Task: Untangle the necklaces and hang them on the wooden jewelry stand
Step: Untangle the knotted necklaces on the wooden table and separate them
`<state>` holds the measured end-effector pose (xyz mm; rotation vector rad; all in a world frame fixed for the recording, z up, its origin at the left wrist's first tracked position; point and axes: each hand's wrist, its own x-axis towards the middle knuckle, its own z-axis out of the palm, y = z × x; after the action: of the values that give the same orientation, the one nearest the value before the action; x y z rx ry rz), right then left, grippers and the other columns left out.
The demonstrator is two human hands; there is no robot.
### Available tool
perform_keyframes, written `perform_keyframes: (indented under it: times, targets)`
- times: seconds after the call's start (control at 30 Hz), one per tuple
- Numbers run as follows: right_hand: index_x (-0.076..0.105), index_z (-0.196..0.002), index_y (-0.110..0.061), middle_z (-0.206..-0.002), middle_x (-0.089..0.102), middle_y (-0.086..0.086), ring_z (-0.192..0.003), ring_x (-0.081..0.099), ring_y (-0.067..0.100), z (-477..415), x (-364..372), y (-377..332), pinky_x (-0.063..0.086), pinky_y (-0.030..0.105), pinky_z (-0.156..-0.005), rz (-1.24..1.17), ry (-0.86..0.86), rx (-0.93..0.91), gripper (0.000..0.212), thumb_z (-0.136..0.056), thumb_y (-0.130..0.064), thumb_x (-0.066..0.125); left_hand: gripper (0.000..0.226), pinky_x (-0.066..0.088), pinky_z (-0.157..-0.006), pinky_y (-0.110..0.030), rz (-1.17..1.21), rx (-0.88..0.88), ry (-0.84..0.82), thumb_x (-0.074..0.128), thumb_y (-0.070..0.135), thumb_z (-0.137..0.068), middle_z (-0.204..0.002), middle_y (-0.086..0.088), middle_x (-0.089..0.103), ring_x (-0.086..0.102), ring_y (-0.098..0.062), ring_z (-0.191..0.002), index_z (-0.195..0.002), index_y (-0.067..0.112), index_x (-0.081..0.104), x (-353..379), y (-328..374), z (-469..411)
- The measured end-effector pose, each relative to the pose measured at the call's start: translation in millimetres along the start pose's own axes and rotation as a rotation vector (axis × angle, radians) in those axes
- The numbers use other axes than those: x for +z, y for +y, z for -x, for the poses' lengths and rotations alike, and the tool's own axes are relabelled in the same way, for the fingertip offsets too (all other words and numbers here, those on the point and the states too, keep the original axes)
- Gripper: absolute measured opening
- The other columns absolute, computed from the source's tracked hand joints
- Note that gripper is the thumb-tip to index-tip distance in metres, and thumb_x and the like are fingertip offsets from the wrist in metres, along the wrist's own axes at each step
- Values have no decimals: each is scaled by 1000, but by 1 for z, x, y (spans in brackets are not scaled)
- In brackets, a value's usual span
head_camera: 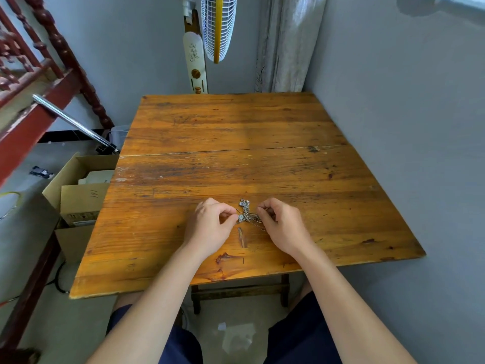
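While the left hand (210, 227) and the right hand (282, 224) sit close together over the near middle of the worn orange-brown wooden plank surface (236, 132), the tangled clump of thin silver chain necklaces (245, 210) lies directly between them, touching both. The left hand pinches the clump's left edge between thumb and forefinger, on what looks like a small pendant. The right hand's curled fingers grip the strands on the opposite side, and a few loose chains trail from there toward the person, partly hidden under that hand.

The clump is small, and the finer crossings of the chains are too small to make out. Its bulk reaches slightly away from the person, beyond the fingertips, while the held strands run left to right from one hand to the other. Neither hand is clearly nearer. Any easing apart would therefore probably go sideways along that line, with the knot at the midpoint.

No wooden jewelry stand is in view, so hanging appears to be some way off; the untangling looks barely begun. An open brown cardboard box (78, 190) stands on the floor off the surface's left side, and a white-caged standing fan (217, 27) rises behind its far edge.
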<state>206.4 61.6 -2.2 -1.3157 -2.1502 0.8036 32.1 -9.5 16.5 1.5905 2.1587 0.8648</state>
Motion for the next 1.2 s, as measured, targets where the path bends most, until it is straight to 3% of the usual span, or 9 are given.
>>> perform_keyframes:
  times: [0.13,0.27,0.37,0.5,0.67,0.83,0.93,1.07,1.2]
  targets:
    - [67,-103,-18,-89,63,-9,-69,48,-1,4,4,2,33,13,-59,36,60,-51,12,-99,-25,59,17,46,-77,-31,-69,-9,-20,65,44,-89,-91,9,58,50,-14,-97,-100,36,75,5,5,-4]
    - [66,-101,-18,-86,57,-13,-69,46,-8,8,6,0,33,9,-58,42,89,-69,9,-99,-23,60,14,43,-77,-31,-124,15,-64,66,41,-89,-91,8,55,48,-14,-96,-98,35,75,8,5,-5]
    - [65,-101,-20,-87,57,-14,-69,46,-6,10,8,-1,31,9,-57,56,93,-68,8,-99,-25,59,5,44,-77,-26,125,-12,-40,68,28,-90,-95,7,61,52,-8,-89,-90,27,73,4,5,-5]
    - [62,-100,-24,-88,58,-16,-73,50,-1,14,11,-1,33,9,-59,102,107,-96,9,-100,-31,57,10,44,-73,-19,701,-256,136,60,16,-96,-95,7,71,58,4,-74,-101,16,69,-14,10,-9]
    - [59,-98,-23,-88,60,-12,-75,53,4,18,9,-1,45,21,-63,134,94,-179,10,-101,-30,54,11,47,-75,-27,876,-391,487,56,13,-98,-97,2,70,58,-7,-79,-104,17,64,-32,-5,-21]
    - [60,-106,-30,-91,51,-17,-81,48,0,21,6,-4,36,17,-66,200,15,-198,26,-96,-53,52,13,50,-66,-23,912,-413,603,58,11,-97,-98,-1,72,67,-10,-86,-109,15,61,-49,-21,-26]
    - [64,-108,-31,-92,47,-18,-83,46,0,22,8,0,33,16,-66,256,21,-240,21,-97,-46,56,16,53,-70,-25,904,-426,635,60,10,-96,-102,-2,71,70,-10,-89,-111,16,60,-55,-29,-24]
    - [61,-99,-25,-90,48,-15,-79,47,3,23,10,0,31,9,-62,229,71,-211,22,-102,-42,48,20,53,-73,-23,879,-465,694,61,9,-95,-107,-3,69,68,-8,-86,-112,18,59,-60,-40,-24]
    - [48,-79,-23,-77,46,-9,-69,45,8,27,11,-3,33,19,-60,230,88,-200,39,-104,-48,32,23,53,-74,-21,839,-515,725,60,10,-96,-111,-3,68,67,-9,-91,-117,17,59,-60,-47,-23]
